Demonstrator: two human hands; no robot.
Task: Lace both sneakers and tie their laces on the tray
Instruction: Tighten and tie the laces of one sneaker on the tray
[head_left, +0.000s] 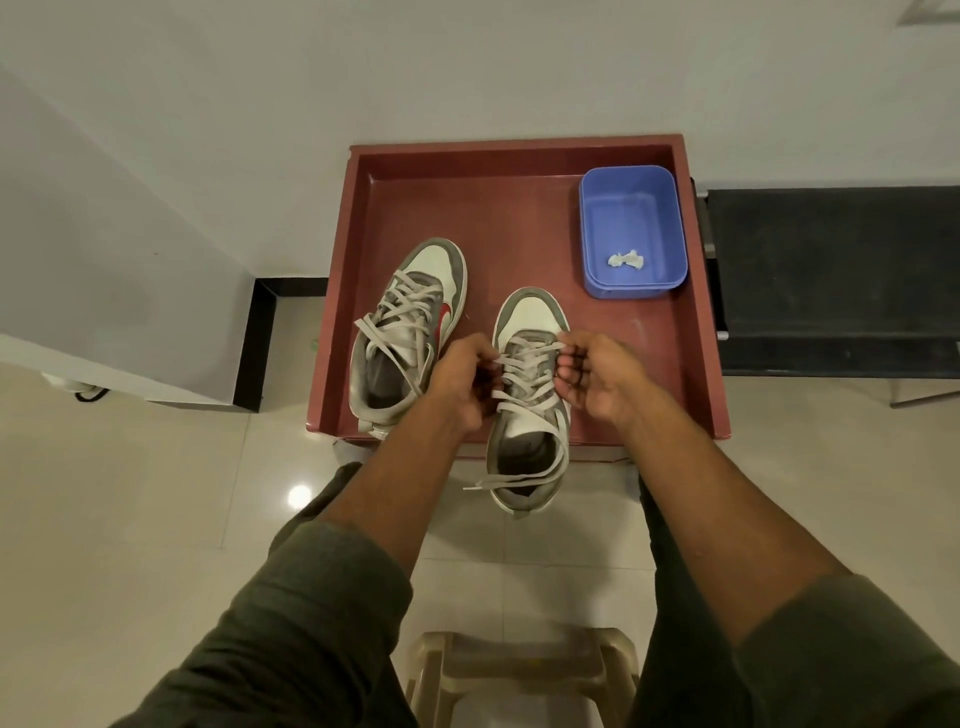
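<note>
Nearest, one beige plastic stool (524, 670) stands on the tiled floor between the person's legs. Two forearms in rolled olive sleeves reach forward to one red tray (519, 202). Two grey-and-white sneakers sit on it. The right sneaker (527, 410) has its heel overhanging the tray's near edge, and its lace (524, 467) has loose ends trailing across the opening. The left hand (462, 379) pinches a lace strand at that shoe's left eyelets with curled fingers; the right hand (592, 374) pinches a strand at the right eyelets likewise. The left sneaker (410, 332), with a red side mark, lies just beside, laced but untied. Farther back, one blue tub (631, 234) holds one small crumpled white scrap (626, 260).
</note>
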